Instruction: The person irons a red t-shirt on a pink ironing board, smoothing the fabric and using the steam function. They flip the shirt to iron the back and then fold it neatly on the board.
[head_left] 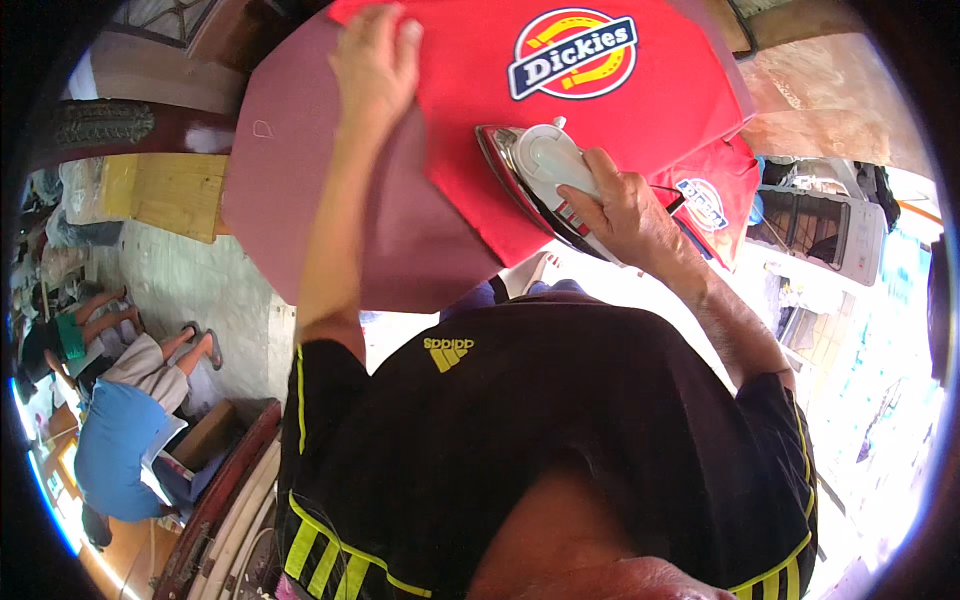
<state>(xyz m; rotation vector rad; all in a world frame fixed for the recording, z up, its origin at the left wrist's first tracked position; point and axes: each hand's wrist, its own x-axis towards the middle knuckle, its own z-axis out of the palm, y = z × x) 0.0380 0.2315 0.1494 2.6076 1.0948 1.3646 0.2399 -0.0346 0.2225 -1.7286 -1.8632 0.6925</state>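
Observation:
A red cloth piece (465,75) with a round printed badge is spread over a dusty-pink padded surface (290,170). My right hand (630,210) is closed around the handle of a white steam iron (545,165). The iron's soleplate lies along the cloth's near part, its tip pointing away and to the left. At the cloth's far left edge rests my left hand (378,60), fingers stretched out and touching the fabric. Another red piece with a similar badge (735,180) hangs over the surface's right edge, partly behind my right hand.
A yellowish wooden board (180,195) stands left of the padded surface. To the right is a white box-shaped appliance (855,235). On the left floor side a person in a blue top (120,440) bends over, with another person in green shorts (70,335) beyond.

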